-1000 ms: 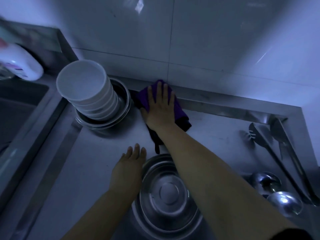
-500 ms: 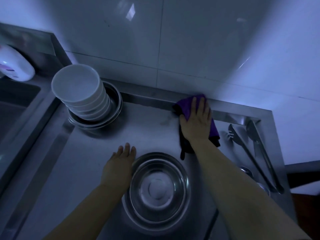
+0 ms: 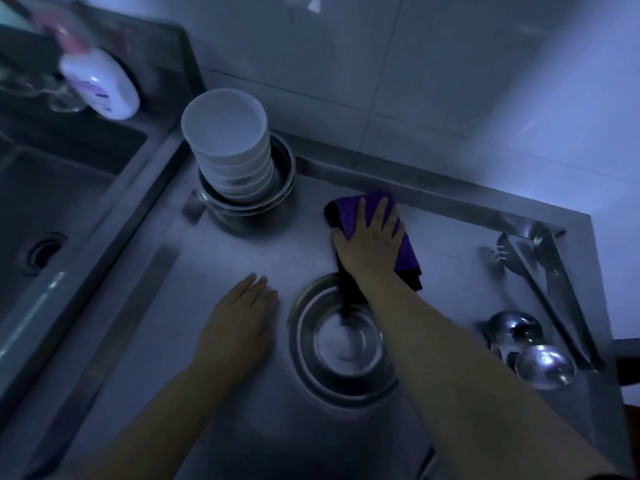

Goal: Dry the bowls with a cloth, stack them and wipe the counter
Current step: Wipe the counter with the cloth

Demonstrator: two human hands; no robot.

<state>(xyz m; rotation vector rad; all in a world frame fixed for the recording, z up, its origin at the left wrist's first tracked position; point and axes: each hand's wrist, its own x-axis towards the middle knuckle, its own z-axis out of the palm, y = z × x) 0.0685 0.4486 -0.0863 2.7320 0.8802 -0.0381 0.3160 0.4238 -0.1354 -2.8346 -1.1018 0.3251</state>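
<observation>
A stack of several white bowls (image 3: 227,140) stands inside nested steel bowls (image 3: 282,183) at the back left of the steel counter (image 3: 214,271). My right hand (image 3: 370,244) lies flat on a purple cloth (image 3: 349,211), pressing it onto the counter near the back ledge. A dark corner of the cloth hangs over the rim of the steel bowls (image 3: 341,344) stacked in front. My left hand (image 3: 239,323) rests flat on the counter just left of those bowls, fingers together, holding nothing.
A sink (image 3: 59,188) lies to the left, with a white soap bottle (image 3: 104,84) behind it. Steel tongs (image 3: 550,289) and two ladles (image 3: 543,365) lie at the counter's right edge. A tiled wall (image 3: 415,81) rises behind the ledge.
My right hand swept the cloth right along the back ledge, then came back left and a little nearer the front bowls. My left hand stayed put.
</observation>
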